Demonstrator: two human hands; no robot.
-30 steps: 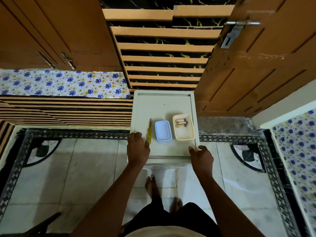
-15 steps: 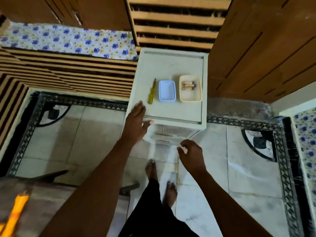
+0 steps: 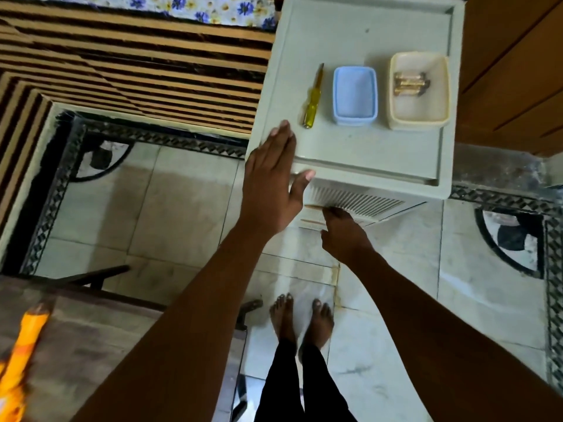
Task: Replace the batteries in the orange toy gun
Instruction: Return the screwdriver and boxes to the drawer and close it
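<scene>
Both hands empty: left hand [image 3: 272, 175] spread flat on the white cabinet [image 3: 365, 153], right hand [image 3: 344, 236] loosely curled.

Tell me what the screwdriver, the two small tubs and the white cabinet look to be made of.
Screwdriver: translucent yellow handle, probably plastic; thin dark shaft, likely metal. Blue tub and cream tub: matte moulded plastic with rounded corners and rolled rims. White cabinet: seemingly plastic, smooth moulded top with raised lip and ribbed front.

Matt pale-grey plastic table [image 3: 365, 153] with ribbed front; translucent yellow plastic-handled screwdriver [image 3: 312, 102]; glossy marble-look floor [image 3: 396, 284]; glossy orange plastic toy gun [image 3: 21, 354].
</scene>
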